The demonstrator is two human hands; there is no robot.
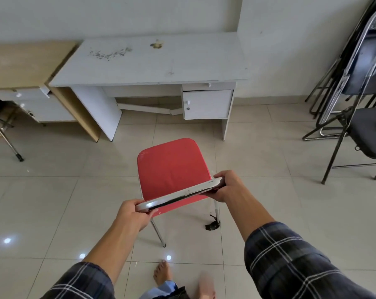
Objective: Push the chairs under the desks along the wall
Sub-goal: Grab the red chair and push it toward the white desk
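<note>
A red chair (172,169) with a chrome frame stands on the tiled floor, well short of the white desk (152,61) against the wall. My left hand (134,213) grips the left end of the chair's backrest top rail. My right hand (229,186) grips the right end of the same rail. The seat faces the open knee space of the white desk. A wooden desk (20,63) adjoins the white one on the left, with a dark chair (1,117) partly under it.
A broken white panel (148,108) lies on the floor under the white desk. The desk's drawer cabinet (207,103) fills its right side. Black folding chairs (355,87) stand and lean at the right wall. A dark scrap (211,225) lies by the chair's rear leg.
</note>
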